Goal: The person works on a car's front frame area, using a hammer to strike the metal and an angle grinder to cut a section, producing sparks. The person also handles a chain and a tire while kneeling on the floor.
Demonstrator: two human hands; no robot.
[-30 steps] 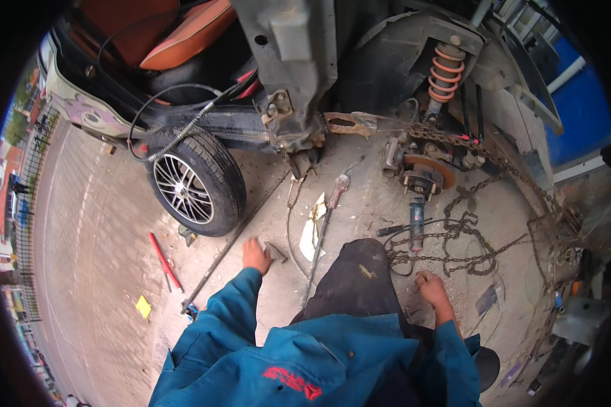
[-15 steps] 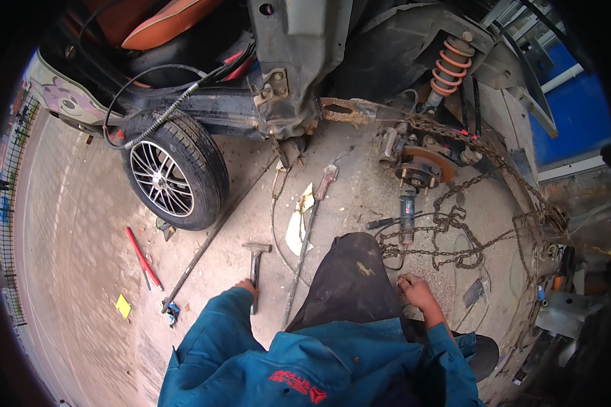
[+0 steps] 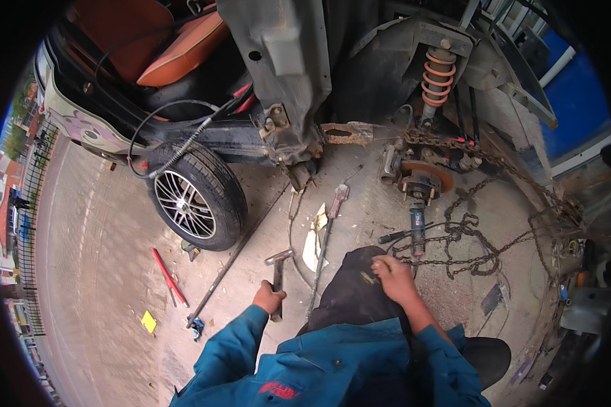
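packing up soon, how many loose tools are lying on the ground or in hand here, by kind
Hammer, held in the left hand: 1
Long bars or rods: 2
Red-handled tool: 1
Dark power tool by the chain: 1
Total: 5

The hammer [image 3: 278,275] lies between the wheel [image 3: 195,197] on its left and the chains [image 3: 478,237] on its right.

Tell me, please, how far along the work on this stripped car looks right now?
Done: the rear hub and orange coil spring are bared, and chains are strung. In hand: the left hand grips a hammer; the right hand rests on the knee. Left: tools lie scattered.
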